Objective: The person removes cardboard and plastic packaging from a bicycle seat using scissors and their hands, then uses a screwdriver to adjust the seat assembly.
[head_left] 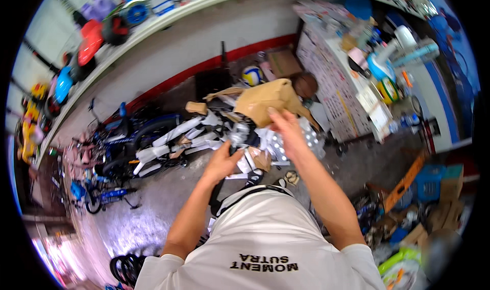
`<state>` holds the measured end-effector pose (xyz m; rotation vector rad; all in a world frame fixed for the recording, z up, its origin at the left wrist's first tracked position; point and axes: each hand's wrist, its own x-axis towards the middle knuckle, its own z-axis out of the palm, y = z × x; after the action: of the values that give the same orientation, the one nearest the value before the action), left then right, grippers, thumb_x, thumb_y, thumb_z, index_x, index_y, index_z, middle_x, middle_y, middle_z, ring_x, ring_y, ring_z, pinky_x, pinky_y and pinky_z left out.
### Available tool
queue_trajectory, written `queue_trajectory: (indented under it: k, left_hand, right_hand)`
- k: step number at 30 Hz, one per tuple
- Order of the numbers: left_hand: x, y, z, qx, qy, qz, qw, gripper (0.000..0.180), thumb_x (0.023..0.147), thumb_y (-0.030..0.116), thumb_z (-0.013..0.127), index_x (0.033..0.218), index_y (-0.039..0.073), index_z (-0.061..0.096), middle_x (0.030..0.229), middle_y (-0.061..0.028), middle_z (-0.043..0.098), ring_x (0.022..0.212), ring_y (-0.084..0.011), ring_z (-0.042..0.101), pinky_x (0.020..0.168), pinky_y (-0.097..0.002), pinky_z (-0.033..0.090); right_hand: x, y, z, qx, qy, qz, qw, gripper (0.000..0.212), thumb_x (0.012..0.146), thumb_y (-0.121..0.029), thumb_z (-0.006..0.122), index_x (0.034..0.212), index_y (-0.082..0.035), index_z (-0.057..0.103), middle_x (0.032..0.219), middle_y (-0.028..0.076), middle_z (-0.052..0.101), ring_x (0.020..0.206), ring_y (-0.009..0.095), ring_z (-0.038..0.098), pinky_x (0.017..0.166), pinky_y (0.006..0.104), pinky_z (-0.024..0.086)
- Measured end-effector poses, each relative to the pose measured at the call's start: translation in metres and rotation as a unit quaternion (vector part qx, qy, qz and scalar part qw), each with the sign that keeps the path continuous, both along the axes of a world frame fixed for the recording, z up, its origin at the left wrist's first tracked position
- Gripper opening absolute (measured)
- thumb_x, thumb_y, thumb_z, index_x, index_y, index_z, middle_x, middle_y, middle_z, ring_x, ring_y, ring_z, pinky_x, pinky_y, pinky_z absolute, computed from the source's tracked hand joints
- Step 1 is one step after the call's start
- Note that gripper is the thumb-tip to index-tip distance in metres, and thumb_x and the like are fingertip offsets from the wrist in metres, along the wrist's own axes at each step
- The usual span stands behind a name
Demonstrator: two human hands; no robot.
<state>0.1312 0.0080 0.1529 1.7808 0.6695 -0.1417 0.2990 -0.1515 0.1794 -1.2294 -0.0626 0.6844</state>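
Observation:
My left hand (221,163) is low over a heap of packing scraps, thumb and fingers curled together beside a crumpled clear plastic wrap (239,135). A small dark piece shows at its fingertips, too blurred to name. Farther right, my right hand (287,129) reaches forward with fingers stretched and apart, in front of a large brown cardboard piece (266,100). Whether it touches the cardboard I cannot tell. Beside its wrist lies bubble wrap (312,139). White foam-wrapped bicycle parts (171,137) lie left of my left hand.
A dark bicycle (148,129) and a small blue bicycle (109,194) stand at the left. A cluttered counter (332,81) is at the right, with a ball (252,76) and a cardboard box (284,63) near the wall. An orange bar (406,180) leans among boxes.

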Motion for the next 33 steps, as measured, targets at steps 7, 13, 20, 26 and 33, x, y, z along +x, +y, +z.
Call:
queue_trajectory:
  k: [7, 13, 20, 26, 33]
  left_hand:
    - [-0.007, 0.021, -0.065, 0.038, 0.049, -0.102, 0.993, 0.04, 0.095, 0.031, 0.069, 0.12, 0.001, 0.059, 0.081, -0.012, 0.069, 0.064, -0.0217, 0.068, 0.063, -0.0359, 0.053]
    - [-0.009, 0.006, -0.103, -0.034, 0.06, -0.08, 0.994, 0.07, 0.097, 0.033, 0.069, 0.152, 0.006, 0.036, 0.098, -0.0099, 0.066, 0.066, -0.0186, 0.068, 0.059, -0.0311, 0.053]
    - [0.022, -0.016, -0.165, 0.025, 0.11, -0.227, 0.967, 0.049, 0.096, 0.044, 0.065, 0.125, 0.005, 0.062, 0.078, -0.0173, 0.071, 0.067, -0.0287, 0.071, 0.065, -0.0413, 0.054]
    - [0.053, -0.035, -0.174, 0.066, 0.094, -0.365, 0.924, 0.05, 0.091, 0.05, 0.069, 0.112, 0.004, 0.067, 0.084, -0.0223, 0.072, 0.086, -0.0385, 0.071, 0.075, -0.0474, 0.053]
    - [0.077, -0.066, -0.157, 0.079, 0.175, -0.439, 0.878, 0.062, 0.088, 0.052, 0.073, 0.114, -0.003, 0.064, 0.084, -0.0221, 0.072, 0.071, -0.0315, 0.072, 0.07, -0.0423, 0.055]
  right_hand:
    - [-0.046, -0.006, -0.037, 0.068, 0.126, -0.033, 0.989, 0.034, 0.096, -0.032, 0.073, 0.121, -0.01, 0.065, 0.104, 0.001, 0.067, 0.091, 0.011, 0.066, 0.086, 0.0259, 0.05]
    - [-0.06, -0.017, -0.063, -0.02, 0.128, 0.018, 0.991, 0.034, 0.097, -0.032, 0.069, 0.116, -0.006, 0.059, 0.101, 0.003, 0.064, 0.098, 0.012, 0.063, 0.085, 0.0276, 0.049]
    - [-0.087, -0.057, -0.07, -0.091, 0.181, -0.049, 0.978, 0.045, 0.1, -0.032, 0.064, 0.131, -0.003, 0.051, 0.115, 0.006, 0.062, 0.101, 0.014, 0.064, 0.086, 0.0286, 0.05]
    - [-0.09, -0.104, -0.083, -0.098, 0.245, -0.168, 0.95, 0.035, 0.101, -0.03, 0.061, 0.123, -0.003, 0.056, 0.111, 0.007, 0.064, 0.099, 0.015, 0.067, 0.083, 0.0287, 0.051]
    - [-0.083, -0.148, -0.09, -0.089, 0.262, -0.239, 0.931, 0.029, 0.099, -0.028, 0.06, 0.115, -0.004, 0.061, 0.107, 0.007, 0.065, 0.093, 0.015, 0.068, 0.078, 0.0278, 0.051]
